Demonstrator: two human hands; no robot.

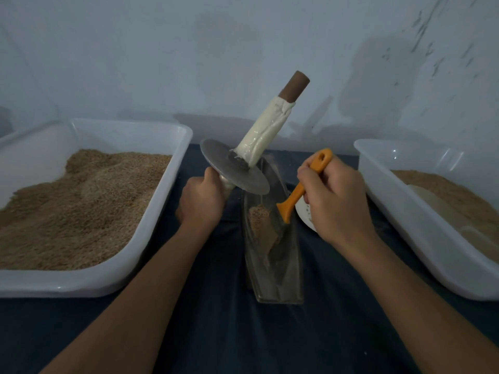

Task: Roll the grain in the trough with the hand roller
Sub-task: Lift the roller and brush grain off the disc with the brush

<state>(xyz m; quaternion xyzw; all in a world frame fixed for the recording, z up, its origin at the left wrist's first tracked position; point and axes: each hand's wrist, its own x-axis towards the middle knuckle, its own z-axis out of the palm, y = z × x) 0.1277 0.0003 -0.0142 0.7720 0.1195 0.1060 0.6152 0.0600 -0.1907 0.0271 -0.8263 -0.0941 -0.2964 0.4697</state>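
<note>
A narrow metal trough [286, 282] lies lengthwise on the dark cloth, with a small heap of brown grain [259, 220] in its middle. My left hand [201, 201] grips one handle of the hand roller [233, 168], a metal disc on an axle, and holds it tilted above the trough's far end. Its other handle, wrapped in cream tape with a brown tip [266, 125], points up and away. My right hand [334, 201] grips an orange-handled tool [299, 190] whose dark end reaches down into the grain. The same hand also holds a small white scoop [303, 213].
A large white tub [172, 190] full of grain stands on the left. A second white tub [383, 190] with grain stands on the right. Both flank the trough closely. A pale wall rises right behind the table.
</note>
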